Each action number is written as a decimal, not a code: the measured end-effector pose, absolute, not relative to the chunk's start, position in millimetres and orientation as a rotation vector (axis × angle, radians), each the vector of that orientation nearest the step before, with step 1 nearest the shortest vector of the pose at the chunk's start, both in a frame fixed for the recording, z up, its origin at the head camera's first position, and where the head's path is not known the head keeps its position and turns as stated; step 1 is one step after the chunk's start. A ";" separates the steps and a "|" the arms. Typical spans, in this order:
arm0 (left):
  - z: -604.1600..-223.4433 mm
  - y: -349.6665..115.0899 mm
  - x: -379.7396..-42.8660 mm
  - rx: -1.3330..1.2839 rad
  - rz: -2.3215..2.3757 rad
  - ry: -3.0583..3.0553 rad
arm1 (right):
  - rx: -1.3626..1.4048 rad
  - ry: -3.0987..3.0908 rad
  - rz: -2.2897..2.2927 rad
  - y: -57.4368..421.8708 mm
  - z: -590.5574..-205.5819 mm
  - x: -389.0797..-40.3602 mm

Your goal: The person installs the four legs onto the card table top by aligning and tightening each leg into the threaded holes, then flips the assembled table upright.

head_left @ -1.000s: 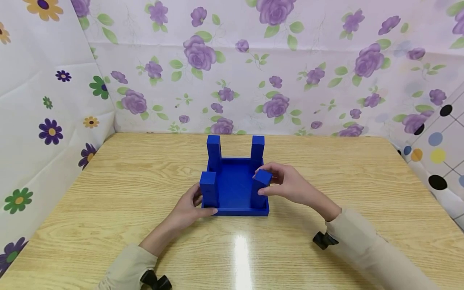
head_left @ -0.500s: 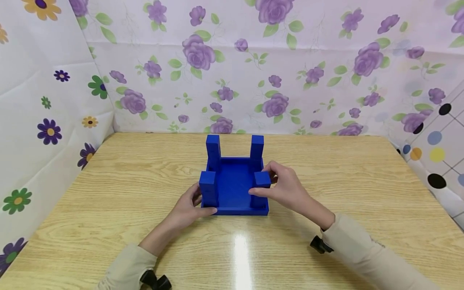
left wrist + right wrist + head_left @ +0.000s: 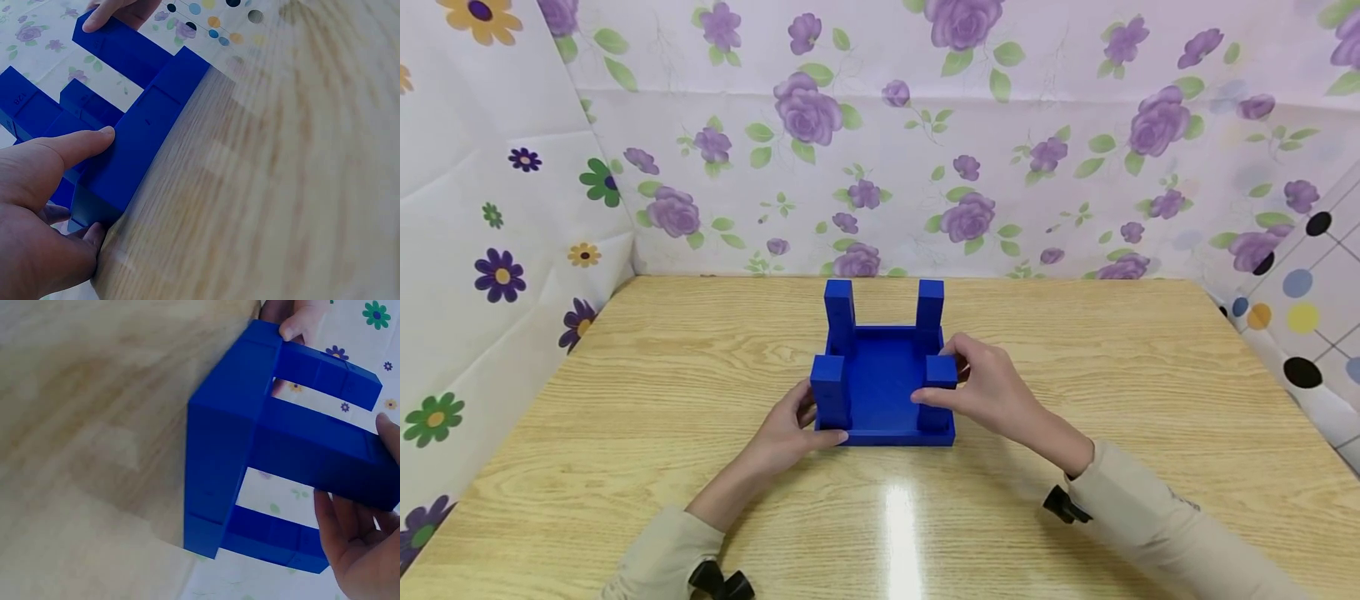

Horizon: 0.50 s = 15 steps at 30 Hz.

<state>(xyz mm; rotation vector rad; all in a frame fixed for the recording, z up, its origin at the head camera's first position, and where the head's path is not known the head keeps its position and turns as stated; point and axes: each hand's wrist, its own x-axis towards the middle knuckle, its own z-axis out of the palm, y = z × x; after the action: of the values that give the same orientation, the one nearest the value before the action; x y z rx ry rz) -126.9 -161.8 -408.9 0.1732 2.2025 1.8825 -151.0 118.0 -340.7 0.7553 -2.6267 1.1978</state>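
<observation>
A blue square tray (image 3: 887, 438) with a low rim lies on the table, and a tall blue square post stands at each corner. My left hand (image 3: 781, 429) grips the tray's near left corner, thumb on the front rim and fingers round the side, beside the near left post (image 3: 830, 392). On the other side, my right hand (image 3: 996, 385) pinches the near right post (image 3: 942, 369) close to its top between thumb and fingers. In the right wrist view that post (image 3: 319, 444) meets the tray's corner squarely. Its foot is partly hidden behind the rim in the head view.
The far left post (image 3: 840, 312) and far right post (image 3: 931, 304) rise upright from the back corners. Wood-grain table (image 3: 647, 375) surrounds the tray, with a flowered cloth (image 3: 880, 150) hanging behind. Black wrist cameras sit on both sleeves.
The near right post was twisted and leaning a second ago and now stands straight, square with its corner. My right hand turned with it; the left hand stays at its corner.
</observation>
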 end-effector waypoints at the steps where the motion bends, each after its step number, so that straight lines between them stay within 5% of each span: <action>1: -408.8 -162.0 -126.6 0.179 1.880 2.206 | 0.764 -2.643 1.188 118.1 -338.8 -151.1; 15: -409.8 -160.7 -127.6 0.150 1.882 2.211 | 1.284 -2.694 1.921 151.5 -324.5 -178.9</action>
<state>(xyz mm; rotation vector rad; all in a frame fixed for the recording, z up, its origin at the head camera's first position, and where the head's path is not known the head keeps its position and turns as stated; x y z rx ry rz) -127.6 -160.7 -409.8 0.1501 2.2106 1.8824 -178.9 151.5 -324.5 1.2835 -2.6938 1.9213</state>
